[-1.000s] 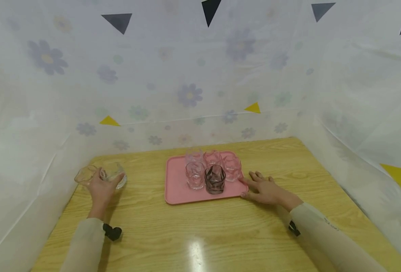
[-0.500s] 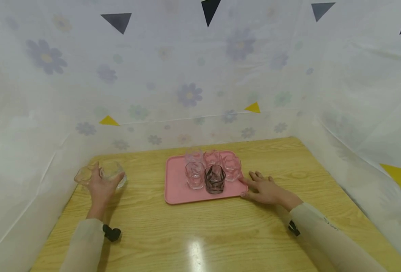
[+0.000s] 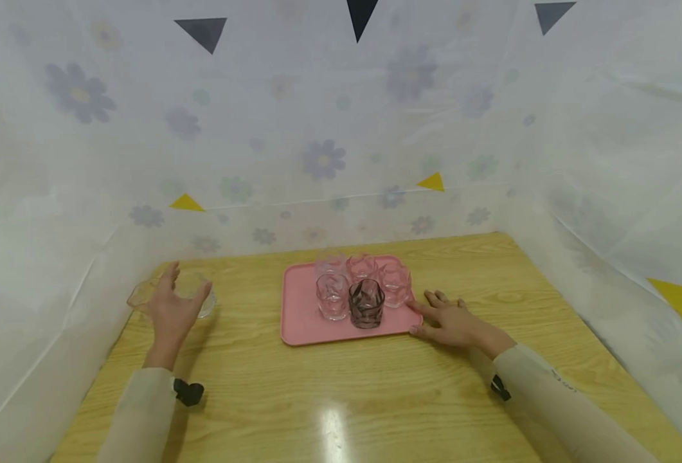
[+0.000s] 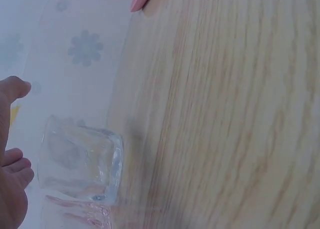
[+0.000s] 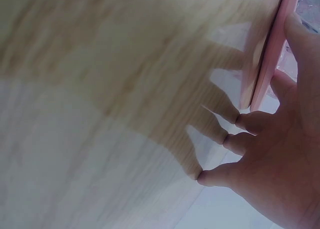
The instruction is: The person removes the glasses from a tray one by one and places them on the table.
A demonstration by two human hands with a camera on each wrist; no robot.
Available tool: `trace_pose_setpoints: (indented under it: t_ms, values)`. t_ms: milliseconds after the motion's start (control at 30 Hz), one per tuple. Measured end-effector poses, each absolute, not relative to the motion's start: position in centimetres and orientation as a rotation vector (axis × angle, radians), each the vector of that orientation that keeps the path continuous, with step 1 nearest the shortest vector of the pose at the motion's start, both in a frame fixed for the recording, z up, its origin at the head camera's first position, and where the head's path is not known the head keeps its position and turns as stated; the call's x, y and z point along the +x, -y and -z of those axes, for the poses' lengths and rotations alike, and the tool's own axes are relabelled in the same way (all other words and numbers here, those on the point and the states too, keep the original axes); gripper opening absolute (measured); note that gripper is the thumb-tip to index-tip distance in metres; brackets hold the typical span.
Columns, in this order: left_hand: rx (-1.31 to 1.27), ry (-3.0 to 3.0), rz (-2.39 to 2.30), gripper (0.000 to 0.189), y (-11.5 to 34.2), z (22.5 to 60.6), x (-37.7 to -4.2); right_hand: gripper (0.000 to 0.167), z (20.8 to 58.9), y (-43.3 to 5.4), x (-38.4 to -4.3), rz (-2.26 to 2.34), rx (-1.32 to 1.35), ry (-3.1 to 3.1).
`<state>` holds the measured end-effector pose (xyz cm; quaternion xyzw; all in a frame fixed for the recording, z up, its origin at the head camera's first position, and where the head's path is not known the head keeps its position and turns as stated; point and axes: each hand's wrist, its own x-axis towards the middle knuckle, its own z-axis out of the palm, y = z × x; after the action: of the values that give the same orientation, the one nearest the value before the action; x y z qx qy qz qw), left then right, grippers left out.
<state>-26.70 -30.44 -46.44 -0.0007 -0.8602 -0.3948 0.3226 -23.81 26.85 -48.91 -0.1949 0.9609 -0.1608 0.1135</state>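
Note:
My left hand (image 3: 173, 312) is raised over two drinking glasses at the table's far left, its fingers and thumb spread. In the left wrist view, a clear glass (image 4: 82, 161) stands upright with a gap between it and the fingers (image 4: 17, 164). Beside it is a pinkish glass (image 4: 82, 214), partly cut off by the frame. My right hand (image 3: 453, 325) lies at the right edge of a pink tray (image 3: 300, 321); its thumb and forefinger touch the rim, and the other fingertips (image 5: 207, 178) rest on the table. On the tray stand a smoky dark glass (image 3: 366, 305) and several clear or pinkish ones.
The wooden table (image 3: 248, 399) is closed in by white flower-printed sheeting (image 3: 248, 128) at the back and both sides. Between the tray and the left glasses lies a stretch of bare wood.
The left hand has let go of the clear glass and lifted, its fingers spreading up and away. Both left glasses stay where they were. The right hand and tray have not moved.

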Motion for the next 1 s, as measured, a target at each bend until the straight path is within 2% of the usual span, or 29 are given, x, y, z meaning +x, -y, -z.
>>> trace_pose_setpoints:
  t_ms: [533,1000]
  values:
    - [-0.233,2.413,1.377,0.059,25.4,46.1,-26.2,0.080,48.7,-27.0,-23.7,0.501,-0.568,-2.812]
    - [-0.472,2.541,1.614,0.065,19.7,47.4,-26.1,0.080,48.8,-26.9,-23.8,0.486,-0.569,-2.815]
